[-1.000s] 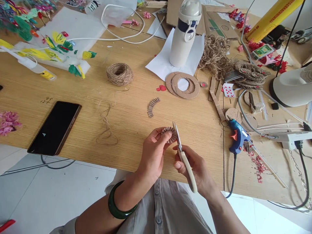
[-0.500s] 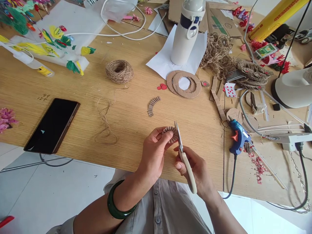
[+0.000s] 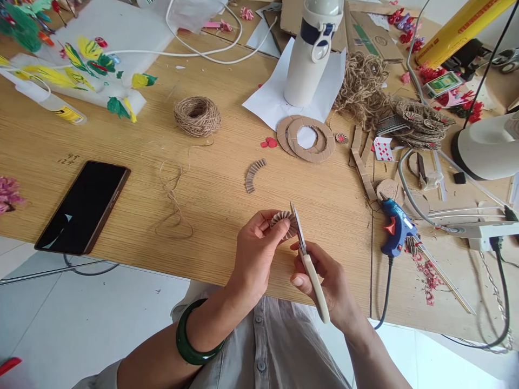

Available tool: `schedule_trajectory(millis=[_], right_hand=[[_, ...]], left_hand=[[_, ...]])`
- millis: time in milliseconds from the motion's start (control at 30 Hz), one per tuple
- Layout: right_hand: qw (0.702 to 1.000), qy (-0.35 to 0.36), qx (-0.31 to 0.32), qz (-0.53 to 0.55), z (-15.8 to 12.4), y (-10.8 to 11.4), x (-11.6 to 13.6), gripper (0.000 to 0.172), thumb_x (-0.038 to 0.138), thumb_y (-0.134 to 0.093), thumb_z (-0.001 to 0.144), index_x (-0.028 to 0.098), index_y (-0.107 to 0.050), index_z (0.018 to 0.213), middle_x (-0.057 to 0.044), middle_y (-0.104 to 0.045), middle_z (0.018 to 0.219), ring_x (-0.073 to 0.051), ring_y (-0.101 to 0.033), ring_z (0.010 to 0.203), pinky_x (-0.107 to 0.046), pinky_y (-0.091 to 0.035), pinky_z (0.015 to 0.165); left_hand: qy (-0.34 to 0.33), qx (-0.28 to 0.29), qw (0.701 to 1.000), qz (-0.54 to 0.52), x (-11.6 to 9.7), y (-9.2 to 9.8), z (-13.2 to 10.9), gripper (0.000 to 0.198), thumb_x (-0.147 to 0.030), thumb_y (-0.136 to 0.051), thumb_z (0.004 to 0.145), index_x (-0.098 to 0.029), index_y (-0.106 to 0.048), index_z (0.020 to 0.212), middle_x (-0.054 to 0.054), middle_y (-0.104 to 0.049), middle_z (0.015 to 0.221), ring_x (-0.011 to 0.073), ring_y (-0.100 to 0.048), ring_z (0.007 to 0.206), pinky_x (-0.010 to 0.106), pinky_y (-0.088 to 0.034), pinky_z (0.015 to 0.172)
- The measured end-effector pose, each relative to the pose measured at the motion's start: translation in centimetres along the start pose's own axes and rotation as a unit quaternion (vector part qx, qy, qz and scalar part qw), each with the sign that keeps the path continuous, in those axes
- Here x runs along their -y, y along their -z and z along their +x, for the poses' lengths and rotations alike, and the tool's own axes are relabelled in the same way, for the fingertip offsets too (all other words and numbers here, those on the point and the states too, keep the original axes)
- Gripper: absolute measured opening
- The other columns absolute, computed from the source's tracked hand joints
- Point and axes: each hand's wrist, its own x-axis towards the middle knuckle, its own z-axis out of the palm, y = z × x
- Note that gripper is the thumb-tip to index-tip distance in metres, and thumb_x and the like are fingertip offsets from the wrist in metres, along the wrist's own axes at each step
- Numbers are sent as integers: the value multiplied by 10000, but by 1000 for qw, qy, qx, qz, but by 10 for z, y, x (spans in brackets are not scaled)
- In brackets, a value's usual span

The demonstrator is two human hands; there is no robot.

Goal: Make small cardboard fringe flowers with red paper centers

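Observation:
My left hand (image 3: 254, 253) pinches a small round disc of corrugated cardboard (image 3: 284, 221) above the near edge of the wooden table (image 3: 133, 178). My right hand (image 3: 324, 281) grips cream-handled scissors (image 3: 308, 265); their blades rise along the disc's right edge. A green bangle (image 3: 190, 340) sits on my left wrist. A curved strip of corrugated cardboard (image 3: 253, 175) lies on the table just beyond my hands.
A black phone (image 3: 83, 208) lies at the left edge. A twine ball (image 3: 197, 115), loose twine (image 3: 172, 202), cardboard rings (image 3: 306, 139), a white bottle (image 3: 310, 54) and a blue glue gun (image 3: 395, 227) with its cord lie around. Clutter fills the right side.
My hands, the disc and the scissors stay almost as they were. The view has shifted slightly, so the table things sit a little higher and further left.

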Motion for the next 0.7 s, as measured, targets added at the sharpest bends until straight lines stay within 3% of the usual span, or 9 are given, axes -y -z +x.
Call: schedule_trajectory(millis=[267, 700], right_hand=[[1000, -1, -20, -4, 1, -1, 2, 553, 633, -723, 751, 160, -633, 1024, 18, -499, 698, -138, -436, 633, -268, -402, 592], [999, -26, -24, -4, -1, -1, -5, 495, 564, -757, 755, 141, -631, 979, 33, -439, 638, -122, -357, 585, -272, -262, 528]], left_hand=[[-5, 2, 1000, -1, 0, 1, 1, 201, -263, -797, 704, -164, -673, 827, 23, -691, 842, 164, -651, 825, 338, -559, 813], [18, 6, 1000, -3, -4, 1, 4, 206, -250, -818, 665, -154, -677, 780, 11, -693, 802, 145, -645, 788, 308, -554, 796]])
